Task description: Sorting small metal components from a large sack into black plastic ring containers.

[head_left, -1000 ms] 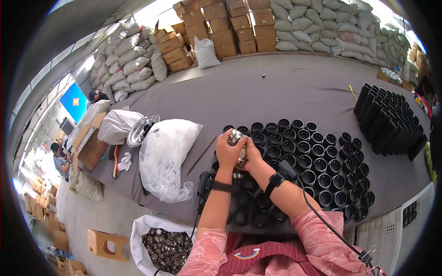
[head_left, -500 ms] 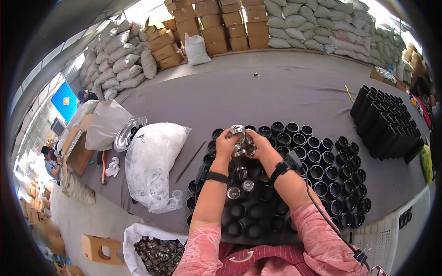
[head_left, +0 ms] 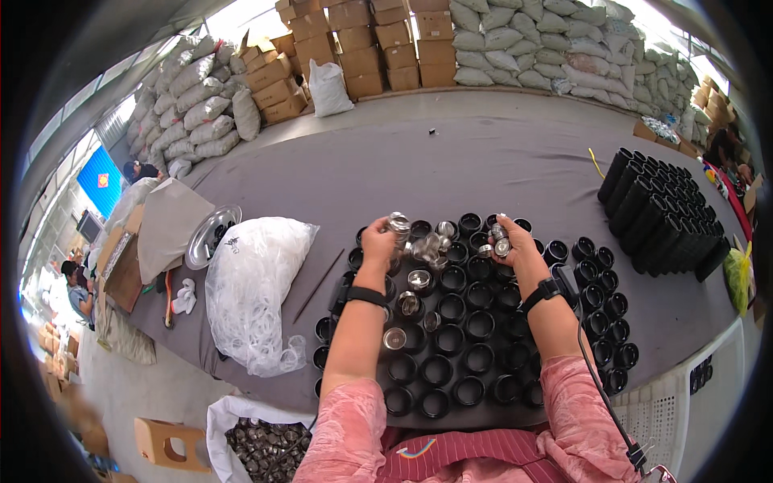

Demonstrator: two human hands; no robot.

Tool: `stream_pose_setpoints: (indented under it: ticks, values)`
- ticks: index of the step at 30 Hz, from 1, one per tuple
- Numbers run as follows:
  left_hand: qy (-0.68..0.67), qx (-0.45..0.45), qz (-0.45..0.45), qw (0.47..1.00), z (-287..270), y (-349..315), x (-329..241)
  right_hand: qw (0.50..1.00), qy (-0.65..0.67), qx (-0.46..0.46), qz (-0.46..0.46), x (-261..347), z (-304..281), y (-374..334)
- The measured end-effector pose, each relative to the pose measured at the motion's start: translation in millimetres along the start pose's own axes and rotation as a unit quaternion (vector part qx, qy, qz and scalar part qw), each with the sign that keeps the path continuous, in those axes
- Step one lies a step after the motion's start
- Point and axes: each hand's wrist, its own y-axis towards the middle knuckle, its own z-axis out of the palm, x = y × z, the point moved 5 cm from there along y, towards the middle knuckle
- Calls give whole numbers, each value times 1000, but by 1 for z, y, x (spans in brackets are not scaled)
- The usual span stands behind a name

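My left hand (head_left: pixel 376 244) is closed around shiny silver metal caps (head_left: pixel 398 224) above the far left of a spread of round black cups (head_left: pixel 479 325). My right hand (head_left: pixel 520 241), farther right over the same cups, has several small silver caps gripped in its fingers. Between the hands, more silver caps (head_left: pixel 436 244) are smeared by motion, apparently loose over the cups. Other caps (head_left: pixel 419 279) rest on or in cups nearer me, one of them a flat-topped cap (head_left: pixel 394 339). Most cups stand upright with dark open mouths.
A clear plastic bag (head_left: pixel 256 294) of translucent rings lies left, beside a thin dark rod (head_left: pixel 319 285) and a metal dish (head_left: pixel 201 249). Tall black tubes (head_left: pixel 662 213) stand packed at the right. A white sack (head_left: pixel 219 419) of metal caps sits below the table's front edge.
My hands have moved apart, left hand leftward and right hand rightward. The caps bunched between them are now split, with some loose over the cups. The view has shifted slightly.
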Motion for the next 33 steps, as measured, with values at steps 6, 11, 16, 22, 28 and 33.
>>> stream_pose_setpoints:
  ticks: [6, 11, 16, 22, 28, 33]
  values:
    - [172, -11, 86, 981, -58, -2, -18, 993, -95, 66, -35, -20, 39, -24]
    - [435, -19, 122, 892, -94, -59, -47, 964, -191, 173, -60, -49, 79, -66]
    - [541, 1, 79, 837, -109, -97, -34, 946, -243, 211, -46, -95, 122, -100]
    - [524, -11, 96, 846, -133, -134, -37, 926, -285, 248, 9, -142, 144, -139]
    - [431, -33, 225, 873, -154, -196, -40, 885, -348, 305, -56, -200, 154, -147]
    - [422, -17, 344, 839, -162, -244, -29, 744, -547, 329, -199, -202, 171, -195]
